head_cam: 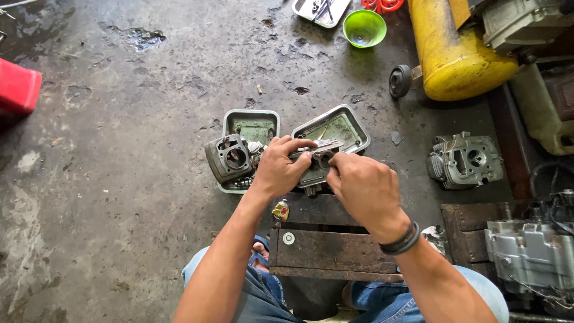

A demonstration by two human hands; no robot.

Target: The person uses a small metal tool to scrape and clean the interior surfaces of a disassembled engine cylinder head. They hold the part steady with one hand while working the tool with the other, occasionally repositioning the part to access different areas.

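Observation:
My left hand [278, 167] grips a grey metal engine part [317, 164] from its left side, holding it above a dark wooden block [335, 248] between my knees. My right hand [362, 185] pinches the part's top right edge near a round opening. A black band circles my right wrist. Just left of my hands a finned cylinder block [229, 157] rests in a grey metal tray [254, 122]. A second metal tray [341, 125] lies tilted behind the held part.
A cylinder head [466, 160] lies on the concrete floor to the right. A yellow tank [451, 48] with a small wheel sits at the back right, with a green bowl [365, 27] and another tray behind. An engine case [532, 254] stands at right; a red object [18, 87] at left.

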